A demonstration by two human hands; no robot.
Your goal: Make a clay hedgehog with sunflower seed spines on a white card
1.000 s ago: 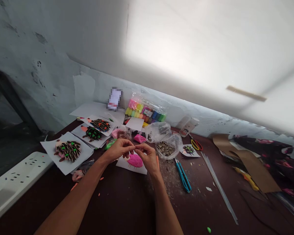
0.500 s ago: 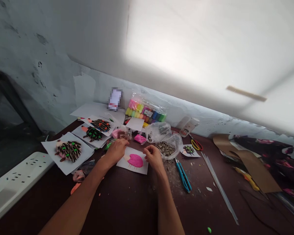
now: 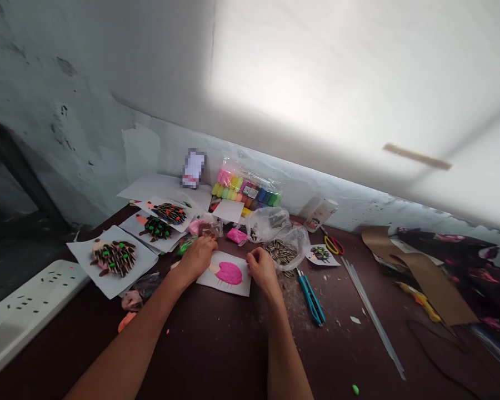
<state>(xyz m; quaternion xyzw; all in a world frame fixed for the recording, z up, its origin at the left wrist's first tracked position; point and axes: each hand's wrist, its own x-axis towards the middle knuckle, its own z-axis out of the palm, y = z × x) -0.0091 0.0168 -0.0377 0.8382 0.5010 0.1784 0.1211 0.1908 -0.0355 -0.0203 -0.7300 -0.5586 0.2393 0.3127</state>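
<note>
Two bare hands work at a dark bench, the left hand (image 3: 196, 258) and right hand (image 3: 263, 268) curled narrowly at the edges of a white card (image 3: 239, 289), any grip hidden. On it, a pink clay body (image 3: 229, 273) lies crosswise, peach end pointing left, seedless, unlike the spined sunflower-seed hedgehog (image 3: 114, 258) nearby.
</note>
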